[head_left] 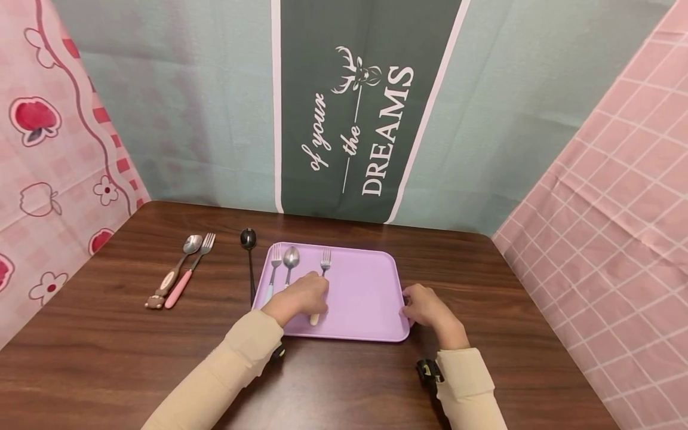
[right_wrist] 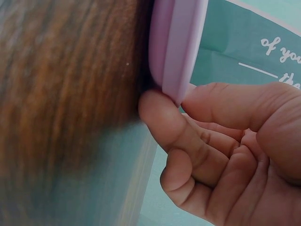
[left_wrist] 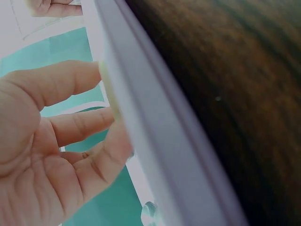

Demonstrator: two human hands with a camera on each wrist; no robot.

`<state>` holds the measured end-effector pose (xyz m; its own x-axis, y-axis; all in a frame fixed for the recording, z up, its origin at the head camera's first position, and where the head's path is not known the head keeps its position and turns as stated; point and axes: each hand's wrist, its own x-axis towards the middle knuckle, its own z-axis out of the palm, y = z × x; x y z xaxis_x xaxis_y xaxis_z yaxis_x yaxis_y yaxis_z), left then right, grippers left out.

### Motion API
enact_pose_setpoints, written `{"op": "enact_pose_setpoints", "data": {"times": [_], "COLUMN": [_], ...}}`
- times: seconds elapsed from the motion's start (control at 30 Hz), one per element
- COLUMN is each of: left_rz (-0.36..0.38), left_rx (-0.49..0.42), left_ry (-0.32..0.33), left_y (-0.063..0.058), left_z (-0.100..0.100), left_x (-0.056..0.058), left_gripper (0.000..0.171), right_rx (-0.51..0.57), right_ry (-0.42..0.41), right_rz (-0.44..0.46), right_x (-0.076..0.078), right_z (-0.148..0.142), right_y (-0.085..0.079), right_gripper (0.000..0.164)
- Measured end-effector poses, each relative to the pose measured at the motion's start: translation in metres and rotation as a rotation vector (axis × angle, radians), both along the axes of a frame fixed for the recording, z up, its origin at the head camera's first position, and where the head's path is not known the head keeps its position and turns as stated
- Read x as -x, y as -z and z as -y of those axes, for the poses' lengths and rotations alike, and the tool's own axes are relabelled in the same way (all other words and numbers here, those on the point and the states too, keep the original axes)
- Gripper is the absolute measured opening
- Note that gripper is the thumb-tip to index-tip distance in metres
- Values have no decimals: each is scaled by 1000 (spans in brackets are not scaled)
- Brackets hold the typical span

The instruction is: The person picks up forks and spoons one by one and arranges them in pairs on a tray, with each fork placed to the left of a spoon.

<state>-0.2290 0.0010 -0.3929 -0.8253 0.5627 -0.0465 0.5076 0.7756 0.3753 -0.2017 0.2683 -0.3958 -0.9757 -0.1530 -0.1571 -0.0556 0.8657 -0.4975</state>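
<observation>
A lilac tray (head_left: 365, 292) lies on the wooden table. Over its left half, my left hand (head_left: 305, 295) pinches a fork (head_left: 326, 260) by its cream handle, tines pointing away; part of the handle is hidden by the hand. In the left wrist view the yellowish handle (left_wrist: 109, 89) shows between thumb and fingers, close to the tray surface. My right hand (head_left: 428, 307) grips the tray's right rim, thumb above and a finger below, as the right wrist view shows. Left of the held fork, a spoon (head_left: 291, 258) and another fork (head_left: 276, 257) lie side by side on the tray.
A long black spoon (head_left: 248, 239) lies just left of the tray, its lower end against the rim. Further left are a spoon with a brown bear handle (head_left: 165, 286) and a pink-handled fork (head_left: 180, 288). A printed curtain (head_left: 215, 119) hangs behind the table.
</observation>
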Motion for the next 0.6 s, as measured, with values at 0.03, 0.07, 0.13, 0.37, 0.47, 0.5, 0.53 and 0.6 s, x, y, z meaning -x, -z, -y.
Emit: {"op": "enact_pose_setpoints", "data": {"times": [0.03, 0.07, 0.13, 0.37, 0.47, 0.5, 0.53, 0.6], "left_rz": [1, 0, -6, -34, -31, -28, -26, -24], "left_rx": [0, -3, -13, -21, -18, -17, -18, -19], "left_ry": [0, -2, -2, 18, 16, 14, 13, 10], "left_y": [0, 1, 2, 1, 0, 0, 0, 1], "left_z": [0, 0, 0, 0, 0, 0, 0, 0], "left_x": [0, 1, 1, 0, 0, 0, 1, 1], "left_gripper": [18, 19, 20, 22, 21, 21, 21, 21], "right_rx": [-2, -2, -3, -1, -1, 0, -1, -5], "right_ry": [-2, -1, 1, -8, -8, -7, -6, -9], "right_rz": [0, 0, -1, 4, 0, 0, 0, -4], "right_x": [0, 0, 0, -1, -1, -1, -1, 0], "right_z": [0, 0, 1, 1, 1, 2, 2, 1], "right_y": [0, 0, -1, -1, -1, -2, -1, -1], "right_gripper": [36, 36, 36, 34, 34, 34, 35, 35]}}
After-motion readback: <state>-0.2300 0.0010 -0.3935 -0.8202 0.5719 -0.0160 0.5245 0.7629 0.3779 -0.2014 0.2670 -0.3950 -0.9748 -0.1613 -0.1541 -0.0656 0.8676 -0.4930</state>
